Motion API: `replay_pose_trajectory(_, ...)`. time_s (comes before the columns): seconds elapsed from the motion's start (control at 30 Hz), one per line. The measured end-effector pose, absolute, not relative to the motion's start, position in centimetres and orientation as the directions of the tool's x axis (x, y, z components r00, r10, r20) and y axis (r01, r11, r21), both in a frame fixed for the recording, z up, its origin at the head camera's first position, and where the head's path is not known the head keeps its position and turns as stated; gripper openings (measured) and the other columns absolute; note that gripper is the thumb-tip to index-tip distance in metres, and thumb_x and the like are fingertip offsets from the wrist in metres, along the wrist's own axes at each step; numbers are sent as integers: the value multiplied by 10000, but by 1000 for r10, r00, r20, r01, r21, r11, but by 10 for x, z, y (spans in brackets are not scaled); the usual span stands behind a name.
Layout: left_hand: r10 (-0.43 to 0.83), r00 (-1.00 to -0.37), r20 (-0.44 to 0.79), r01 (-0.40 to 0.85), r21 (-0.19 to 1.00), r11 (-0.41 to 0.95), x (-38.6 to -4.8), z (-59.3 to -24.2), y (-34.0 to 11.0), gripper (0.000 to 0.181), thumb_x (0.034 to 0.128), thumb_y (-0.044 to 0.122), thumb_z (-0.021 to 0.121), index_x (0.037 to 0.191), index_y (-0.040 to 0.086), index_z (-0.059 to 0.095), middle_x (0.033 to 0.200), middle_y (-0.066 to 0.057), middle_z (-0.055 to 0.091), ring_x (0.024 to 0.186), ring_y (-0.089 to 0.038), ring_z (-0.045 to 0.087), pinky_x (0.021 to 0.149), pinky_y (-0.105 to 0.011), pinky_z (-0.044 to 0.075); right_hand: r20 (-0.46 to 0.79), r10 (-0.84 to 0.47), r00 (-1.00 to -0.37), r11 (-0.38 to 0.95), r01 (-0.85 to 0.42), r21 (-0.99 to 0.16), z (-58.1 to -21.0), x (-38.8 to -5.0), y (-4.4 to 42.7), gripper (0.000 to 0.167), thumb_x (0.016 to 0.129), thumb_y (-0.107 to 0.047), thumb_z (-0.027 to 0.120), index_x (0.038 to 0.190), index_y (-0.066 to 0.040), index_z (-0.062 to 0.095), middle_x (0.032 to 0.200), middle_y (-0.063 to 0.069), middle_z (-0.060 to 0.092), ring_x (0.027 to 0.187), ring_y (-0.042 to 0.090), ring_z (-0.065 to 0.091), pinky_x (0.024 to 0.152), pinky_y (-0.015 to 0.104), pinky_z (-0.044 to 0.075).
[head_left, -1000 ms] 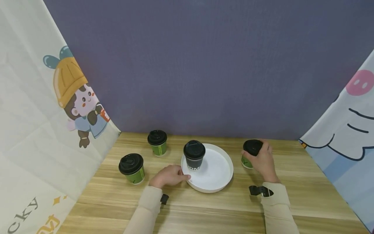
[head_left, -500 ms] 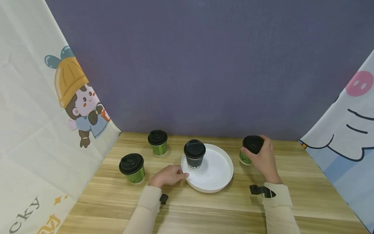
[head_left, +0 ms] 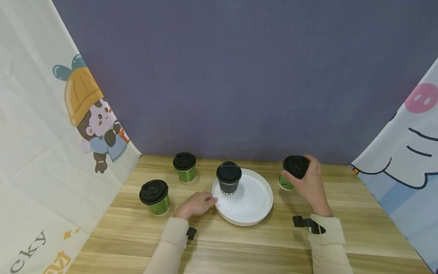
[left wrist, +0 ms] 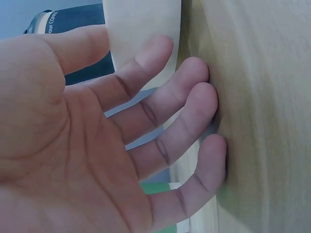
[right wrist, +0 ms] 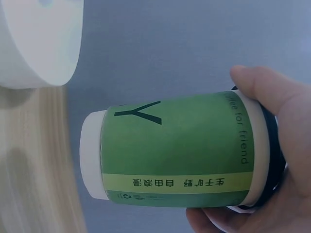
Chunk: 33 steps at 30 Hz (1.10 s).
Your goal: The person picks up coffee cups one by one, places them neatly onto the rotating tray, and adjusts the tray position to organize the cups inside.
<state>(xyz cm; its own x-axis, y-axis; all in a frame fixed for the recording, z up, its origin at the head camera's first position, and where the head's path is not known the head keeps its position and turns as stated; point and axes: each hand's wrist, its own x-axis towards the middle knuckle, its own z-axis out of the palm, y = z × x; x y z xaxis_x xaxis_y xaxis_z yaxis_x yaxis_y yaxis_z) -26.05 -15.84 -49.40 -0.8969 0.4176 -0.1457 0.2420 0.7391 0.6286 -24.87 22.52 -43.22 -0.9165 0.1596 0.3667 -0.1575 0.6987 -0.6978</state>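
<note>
My right hand (head_left: 309,186) grips a green paper coffee cup (right wrist: 180,150) near its black lid (head_left: 296,166), thumb and fingers on opposite sides. In the right wrist view, the cup's base hangs apart from the table. My left hand (head_left: 196,205) pinches the left rim of a round white tray (head_left: 244,220), thumb on the inside and index finger (left wrist: 150,56) against the outer wall. Its other fingers lie loosely bent beside the table surface. A dark coffee cup (head_left: 228,182) with a black lid stands upright inside the tray, towards its left.
Two more green lidded cups stand left of the tray: a nearer cup (head_left: 159,205) and a farther cup (head_left: 186,173). A dark blue-grey backdrop (head_left: 219,83) rises behind the wooden table (head_left: 239,247). Printed cloths hang at the left (head_left: 34,133) and right sides.
The green cup has risen in my right hand and shifted slightly left. My left thumb has slid back towards the tray's rim. The dark cup has shifted slightly farther back on the tray.
</note>
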Motion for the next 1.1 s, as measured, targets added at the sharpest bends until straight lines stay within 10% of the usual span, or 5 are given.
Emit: replay_pose_trajectory(1.1,264,-964,-16,206,580,788,-264,-499,-150,395,1085,336,457,804,150,664,733,7,602,652,-163,516,656,-333,425,302,-37,-953,701,-240,-672,-403,-227,182,1039,846,-500,811,1562,-22,230,1504,307,361,1360,469,360,1018,690,398)
